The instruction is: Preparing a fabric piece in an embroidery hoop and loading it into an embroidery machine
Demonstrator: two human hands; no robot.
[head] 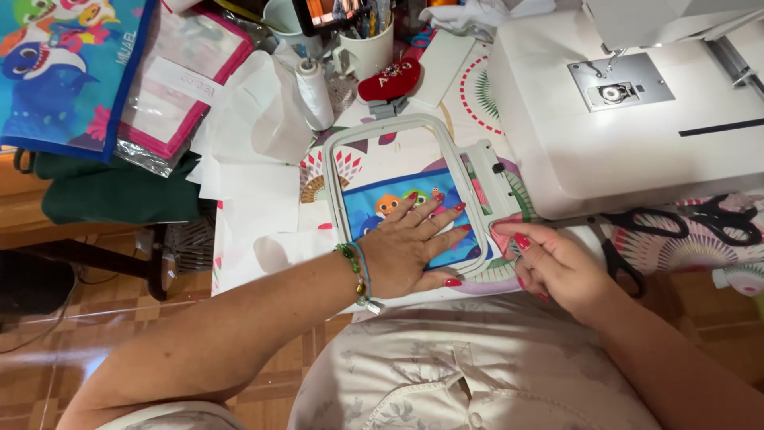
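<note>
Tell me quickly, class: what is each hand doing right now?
Left hand: open, pressed flat on the blue printed fabric inside the embroidery hoop.
Right hand: fingers curled at the hoop's right edge; what it grips cannot be told.

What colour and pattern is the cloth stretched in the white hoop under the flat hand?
Blue fabric with bright cartoon sea creatures, orange and green; seen in the head view.

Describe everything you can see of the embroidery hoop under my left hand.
The embroidery hoop is a rounded rectangular frame of pale grey-white plastic, lying flat on the patterned table cover beside the white sewing machine. A bracket with a dark screw knob sits on its right side. Blue cartoon-print fabric is stretched inside. The left hand presses flat on the fabric; the right hand pinches near the hoop's lower right corner.
</note>
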